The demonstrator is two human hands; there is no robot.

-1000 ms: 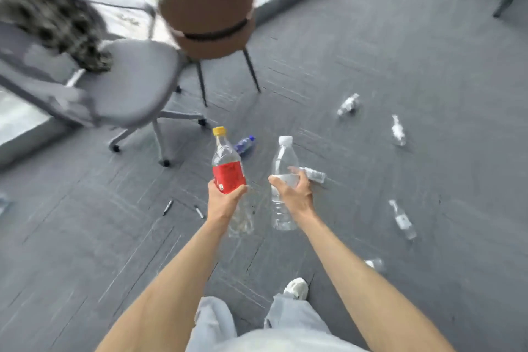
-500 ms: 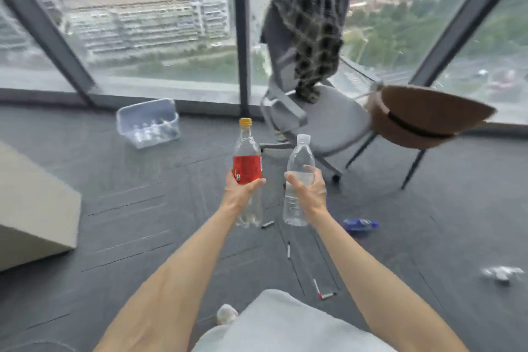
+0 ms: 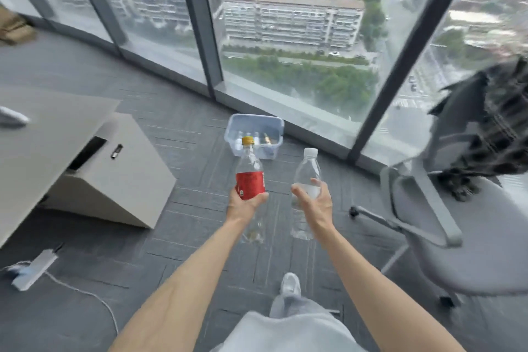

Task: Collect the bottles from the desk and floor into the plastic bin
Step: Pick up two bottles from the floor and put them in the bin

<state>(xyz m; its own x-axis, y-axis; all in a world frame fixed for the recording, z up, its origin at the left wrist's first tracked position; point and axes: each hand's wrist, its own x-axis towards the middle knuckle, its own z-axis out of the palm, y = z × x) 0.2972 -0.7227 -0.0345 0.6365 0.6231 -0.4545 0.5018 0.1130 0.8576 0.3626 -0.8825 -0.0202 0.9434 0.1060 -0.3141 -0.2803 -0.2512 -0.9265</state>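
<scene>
**Two bottles in hand, bin straight ahead**

The person holds one bottle in each hand, both upright above the grey carpet. The left hand (image 3: 245, 206) curls round the red-label bottle (image 3: 250, 183), thumb and fingers wrapped at the lower edge of the label. This bottle is clear plastic with a yellow cap and looks nearly empty. The right hand (image 3: 314, 207) grips the clear bottle (image 3: 307, 171) round its middle. It has a white cap and a pale band where the fingers close, and it too looks empty. The two bottles are side by side and apart.

At 12 o'clock beyond the hands, one translucent plastic bin (image 3: 274, 126) stands on the floor by the window frame. It holds several bottles lying down. At least three caps show, but the exact number cannot be told.

At 9 o'clock is one beige desk (image 3: 43, 137). At 3 o'clock is one grey office chair (image 3: 471, 237) with a dark patterned garment (image 3: 500, 123) over its back. At 8 o'clock one white power strip (image 3: 34, 268) lies on the carpet.
</scene>
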